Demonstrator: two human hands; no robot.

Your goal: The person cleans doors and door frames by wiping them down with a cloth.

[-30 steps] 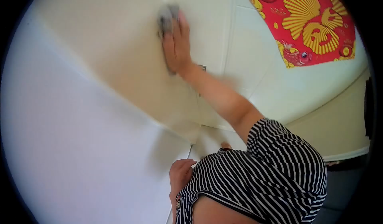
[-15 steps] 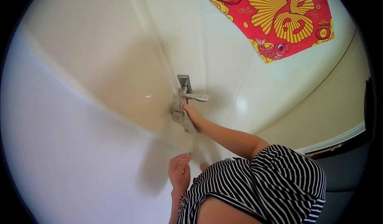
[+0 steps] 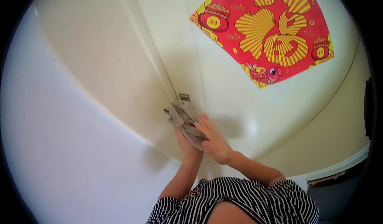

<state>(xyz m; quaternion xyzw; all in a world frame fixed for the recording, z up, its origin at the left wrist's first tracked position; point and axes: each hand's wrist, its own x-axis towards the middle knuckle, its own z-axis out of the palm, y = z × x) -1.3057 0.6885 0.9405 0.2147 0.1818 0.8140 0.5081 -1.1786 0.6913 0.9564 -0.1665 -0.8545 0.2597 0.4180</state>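
A crumpled grey-beige cloth (image 3: 187,124) is bunched up in front of the door handle. Only the top of the handle's metal plate (image 3: 184,97) shows above it; the lever is hidden. My left hand (image 3: 186,144) holds the cloth from below, its fingers mostly covered by the fabric. At the cloth's right side is my right hand (image 3: 215,142), fingers stretched out and apart, the tips against the folds.
The cream door (image 3: 223,84) carries a red and gold poster (image 3: 275,32) at upper right. Along the left runs a door frame (image 3: 103,72) beside a white wall (image 3: 72,156). A dark object (image 3: 339,194) stands at lower right.
My left hand has come up from below to the cloth. The right hand, which gripped the cloth under the lever, now lies spread at its side. The cloth now covers the lever.
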